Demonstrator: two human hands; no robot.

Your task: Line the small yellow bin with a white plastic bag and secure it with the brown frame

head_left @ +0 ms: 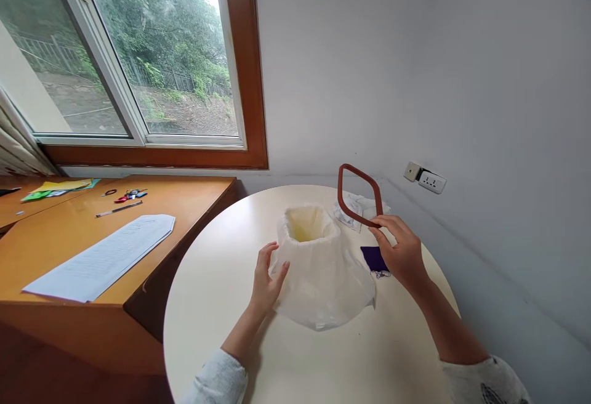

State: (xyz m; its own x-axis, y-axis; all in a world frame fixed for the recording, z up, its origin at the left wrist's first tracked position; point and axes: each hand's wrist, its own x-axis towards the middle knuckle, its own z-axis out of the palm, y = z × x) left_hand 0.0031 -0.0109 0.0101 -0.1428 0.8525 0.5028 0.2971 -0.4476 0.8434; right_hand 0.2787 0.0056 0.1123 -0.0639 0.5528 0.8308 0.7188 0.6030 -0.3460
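A bin lined with a white plastic bag (318,281) stands on the round cream table (207,281). The bag is folded over the rim and hangs loosely around the outside, its edge spread on the tabletop. Yellowish bin wall shows through inside the opening. My left hand (268,278) is at the bag's left side, fingers apart and curved; whether it touches the plastic is hard to tell. Up to the right, my right hand (401,250) pinches a brown, rounded-square ring frame (340,188) by its lower right corner, holding it tilted above the table.
Behind the frame lies a crumpled white bundle (351,216), and a dark purple cloth (373,259) is beside my right hand. A wooden desk (194,201) on the left bears papers (106,256), a pen (119,209) and keys (132,195). Wall sockets (432,181) are at right.
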